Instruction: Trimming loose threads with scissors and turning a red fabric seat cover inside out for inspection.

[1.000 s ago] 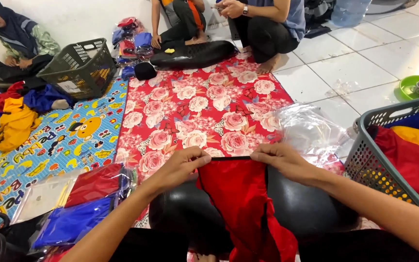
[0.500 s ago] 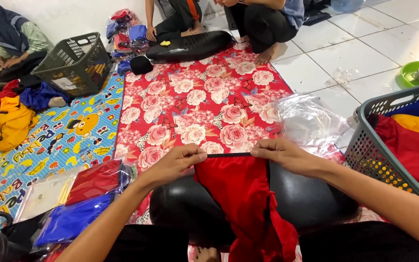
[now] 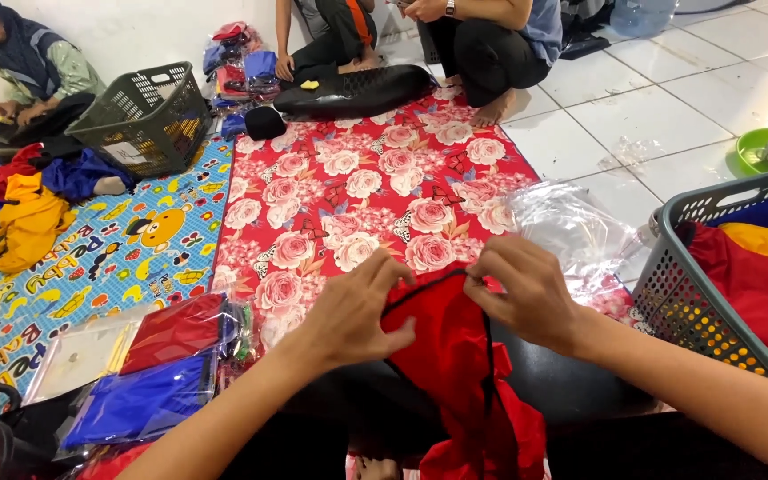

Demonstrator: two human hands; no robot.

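A red cloth with a black hem [image 3: 451, 356] lies over a black rounded cushion [image 3: 571, 391] in front of me. My left hand [image 3: 353, 311] pinches the cloth's top edge on the left. At the same edge, a little to the right, my right hand [image 3: 526, 289] grips it too, and the two hands sit close together. The rest of the cloth hangs down crumpled toward the bottom of the view.
Clear plastic bags [image 3: 580, 231] lie on the red floral mat [image 3: 357, 187]. A grey basket [image 3: 713, 293] of red, yellow and blue cloths stands at right. Packed cloths in bags [image 3: 153, 364] lie at left. Other people sit beyond, by a dark basket [image 3: 144, 116].
My hands have drawn together along the cloth's top edge, bunching it from a flat stretched span into a narrower fold.
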